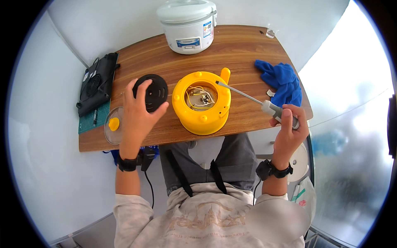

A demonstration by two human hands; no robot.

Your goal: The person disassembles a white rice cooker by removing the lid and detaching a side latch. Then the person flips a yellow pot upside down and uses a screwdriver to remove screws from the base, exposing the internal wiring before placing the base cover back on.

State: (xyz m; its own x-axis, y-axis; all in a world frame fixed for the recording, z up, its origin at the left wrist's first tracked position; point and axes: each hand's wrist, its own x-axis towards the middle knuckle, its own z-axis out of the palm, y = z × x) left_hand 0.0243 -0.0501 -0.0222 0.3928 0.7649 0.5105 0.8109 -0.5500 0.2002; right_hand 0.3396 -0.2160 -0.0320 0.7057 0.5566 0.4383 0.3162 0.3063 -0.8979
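Note:
My left hand [138, 105] grips a round black plastic cover [156, 93] with slots in it, fingers over its left side and thumb by its lower edge. To its right on the table is a yellow round appliance body [202, 124] with a short handle and its underside up. White and yellow wires [198, 94] and metal parts show inside its round opening. My right hand [291, 128] is closed round the grey-and-white handle of a screwdriver [268, 108]. The blade points left, its tip over the right rim of the yellow body; whether it touches cannot be told.
A white rice cooker [188, 33] stands at the back of the wooden table [140, 53]. On the left are a black flat appliance [97, 84], a green cutting mat [87, 124] and a glass lid with a yellow knob [114, 123]. A blue cloth [285, 84] lies right, a small clear cup [270, 33] behind it.

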